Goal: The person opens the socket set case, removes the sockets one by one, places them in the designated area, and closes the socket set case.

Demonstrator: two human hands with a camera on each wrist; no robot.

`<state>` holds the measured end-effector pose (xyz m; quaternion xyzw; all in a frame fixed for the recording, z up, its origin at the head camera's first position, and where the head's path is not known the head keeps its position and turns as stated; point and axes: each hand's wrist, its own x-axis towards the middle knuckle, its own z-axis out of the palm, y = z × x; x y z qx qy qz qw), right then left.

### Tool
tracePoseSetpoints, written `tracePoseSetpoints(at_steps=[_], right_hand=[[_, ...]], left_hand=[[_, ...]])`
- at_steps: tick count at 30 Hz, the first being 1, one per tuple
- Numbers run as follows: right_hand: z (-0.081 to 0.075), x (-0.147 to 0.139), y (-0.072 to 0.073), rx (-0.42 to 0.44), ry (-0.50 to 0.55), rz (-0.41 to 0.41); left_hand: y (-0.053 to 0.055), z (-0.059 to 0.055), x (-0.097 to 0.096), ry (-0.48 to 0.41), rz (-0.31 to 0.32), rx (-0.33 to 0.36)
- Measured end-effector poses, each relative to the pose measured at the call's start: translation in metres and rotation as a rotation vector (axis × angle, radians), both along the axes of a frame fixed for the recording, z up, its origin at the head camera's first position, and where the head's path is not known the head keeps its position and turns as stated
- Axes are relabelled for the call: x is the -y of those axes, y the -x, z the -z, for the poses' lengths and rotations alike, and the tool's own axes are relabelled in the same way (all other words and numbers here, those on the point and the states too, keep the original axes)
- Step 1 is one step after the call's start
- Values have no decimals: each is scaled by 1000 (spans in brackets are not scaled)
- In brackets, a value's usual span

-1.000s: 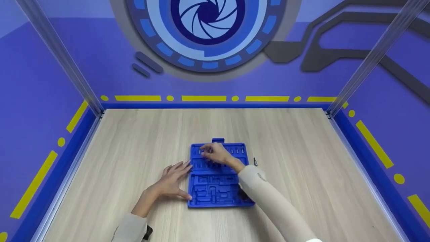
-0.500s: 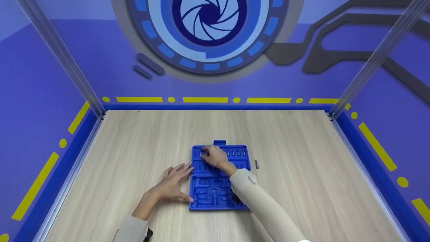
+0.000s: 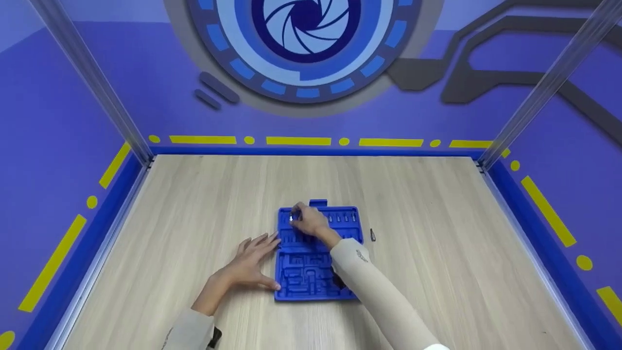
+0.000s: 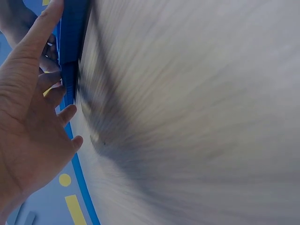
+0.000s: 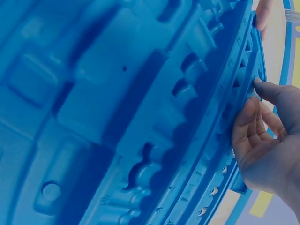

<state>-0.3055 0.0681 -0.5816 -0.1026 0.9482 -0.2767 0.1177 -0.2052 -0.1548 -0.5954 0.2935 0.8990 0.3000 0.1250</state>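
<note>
On the desk (image 3: 194,194), my blue case (image 3: 307,251) lay open.
The right wrist view showed its moulded recesses (image 5: 187,89) closely. My right sleeve's (image 3: 384,291) mark (image 3: 362,256) was too small to read. My left hand (image 3: 249,266) lay spread against the case's left edge; my right hand (image 3: 311,221) pinched a metal bit (image 3: 291,218) at the far row. Only the head view showed a loose bit (image 3: 372,235), right of the case.

No word or number is readable from where I stand.
The right sleeve (image 3: 384,291) carries a small dark print at the cuff, and the left sleeve (image 3: 192,328) a thin mark at its edge, both too small to read. On the blue case (image 5: 98,108), tiny marks beside the hollows are also unclear. The back wall (image 3: 121,73) bears a round emblem (image 3: 306,51), like a camera shutter.
</note>
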Motion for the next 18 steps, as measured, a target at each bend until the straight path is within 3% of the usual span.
tracePoseSetpoints(at_steps=[14, 18], right_hand=[[2, 3, -4, -47, 14, -26], [5, 0, -6, -68, 130, 12]], left_hand=[[0, 0, 0, -15, 4, -9], [2, 1, 0, -13, 6, -4]])
